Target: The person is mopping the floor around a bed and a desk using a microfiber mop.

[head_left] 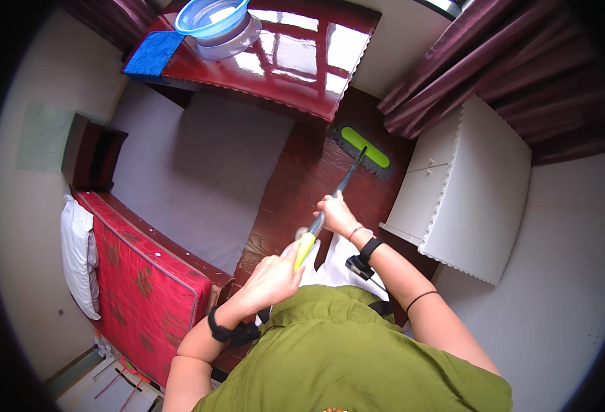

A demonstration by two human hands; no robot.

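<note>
Both my hands are closed around the handle of a flat mop point(345, 178). My left hand point(273, 278) grips the yellow-green end of the handle, close to my body. Farther along, my right hand point(337, 214) wraps the grey shaft. From there the handle slants away, up and to the right. Its bright green mop head point(365, 146) with a dark grey fringe lies on the dark red floor point(309, 175), between the glossy red table and the white cabinet.
A shiny red table point(282, 86) carries a blue basin point(213, 20) and a blue cloth point(154, 53). A white cabinet point(477, 192) and purple curtains point(501, 75) stand right. A grey sheet point(213, 158) covers the floor leftward. A red patterned mattress point(144, 281) is at left.
</note>
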